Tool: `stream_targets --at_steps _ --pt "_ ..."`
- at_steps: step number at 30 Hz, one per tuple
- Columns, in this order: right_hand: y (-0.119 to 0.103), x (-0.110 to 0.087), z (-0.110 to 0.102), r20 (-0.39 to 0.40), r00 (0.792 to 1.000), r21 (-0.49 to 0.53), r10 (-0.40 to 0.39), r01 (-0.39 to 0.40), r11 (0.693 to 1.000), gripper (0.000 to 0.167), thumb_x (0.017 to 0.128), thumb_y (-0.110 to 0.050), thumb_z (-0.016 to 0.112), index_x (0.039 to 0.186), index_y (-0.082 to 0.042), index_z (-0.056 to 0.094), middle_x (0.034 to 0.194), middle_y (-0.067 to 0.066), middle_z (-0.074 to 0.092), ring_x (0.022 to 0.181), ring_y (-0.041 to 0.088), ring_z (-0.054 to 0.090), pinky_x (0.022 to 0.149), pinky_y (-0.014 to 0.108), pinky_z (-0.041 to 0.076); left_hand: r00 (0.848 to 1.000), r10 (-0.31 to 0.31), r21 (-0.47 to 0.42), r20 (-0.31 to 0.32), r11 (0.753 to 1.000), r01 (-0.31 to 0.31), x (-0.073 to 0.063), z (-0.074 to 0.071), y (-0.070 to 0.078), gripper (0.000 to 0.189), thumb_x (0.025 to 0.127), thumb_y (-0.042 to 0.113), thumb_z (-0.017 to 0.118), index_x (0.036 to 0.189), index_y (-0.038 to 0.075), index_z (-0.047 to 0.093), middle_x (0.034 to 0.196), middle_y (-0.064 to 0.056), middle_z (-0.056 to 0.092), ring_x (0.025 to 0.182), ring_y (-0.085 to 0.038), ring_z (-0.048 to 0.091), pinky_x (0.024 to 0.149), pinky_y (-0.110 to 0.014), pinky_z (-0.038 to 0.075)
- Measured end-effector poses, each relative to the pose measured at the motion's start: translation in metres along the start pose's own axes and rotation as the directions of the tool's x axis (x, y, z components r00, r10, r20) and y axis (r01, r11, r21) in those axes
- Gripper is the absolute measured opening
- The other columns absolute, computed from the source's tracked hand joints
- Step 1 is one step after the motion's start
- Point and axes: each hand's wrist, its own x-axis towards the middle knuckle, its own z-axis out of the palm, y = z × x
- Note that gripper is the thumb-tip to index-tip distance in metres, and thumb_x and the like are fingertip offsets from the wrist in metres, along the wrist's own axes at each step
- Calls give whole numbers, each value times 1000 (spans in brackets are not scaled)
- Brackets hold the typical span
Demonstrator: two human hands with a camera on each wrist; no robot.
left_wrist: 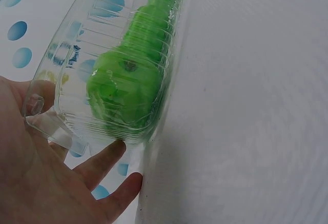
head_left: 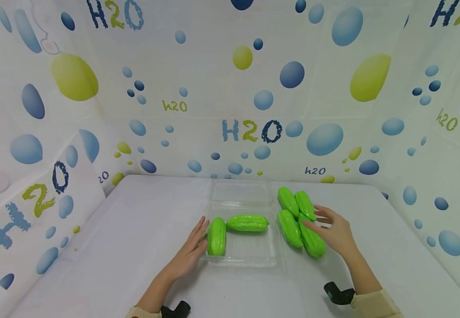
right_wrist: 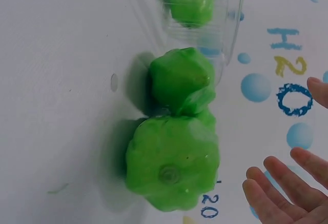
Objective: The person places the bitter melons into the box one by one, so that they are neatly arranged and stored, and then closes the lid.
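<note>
A clear plastic clamshell container [head_left: 251,252] lies with its lid folded back on the white table. Inside are two bright green, ridged, cucumber-like vegetables: one upright along the left wall [head_left: 216,236], the other crosswise [head_left: 247,223] near the hinge. My left hand [head_left: 190,249] is at the container's left side; in the left wrist view its fingers [left_wrist: 105,162] are spread against the clear wall. To the right of the container, several more green vegetables [head_left: 289,227] lie in a cluster. My right hand [head_left: 335,232] hovers over their right edge, fingers loosely bent, holding nothing.
The lid [head_left: 241,193] extends toward the back of the white table [head_left: 154,212]. A cloth backdrop [head_left: 214,79] printed with blue and yellow-green dots rises behind. Black wrist-worn pieces [head_left: 339,293] show beside the beige sleeves [head_left: 374,304].
</note>
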Motion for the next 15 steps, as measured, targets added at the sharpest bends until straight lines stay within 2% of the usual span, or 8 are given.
stream_targets --at_steps 9,15 --pt "14 -5 2 7 1000 -38 24 -24 999 66 81 -37 69 129 2 47 118 26 55 104 40 56 80 46 49 1000 -1 10 -1 1000 1 0 0 0 52 100 19 37 147 9 18 153 -8 3 133 -35 23 103 -55 22" --pt "23 -8 7 41 996 -50 75 -73 996 69 80 -39 69 130 2 46 121 27 53 107 41 54 81 46 49 1000 1 8 -2 1000 -1 0 -1 1 52 99 19 37 146 9 18 153 -8 3 133 -36 24 103 -55 23"
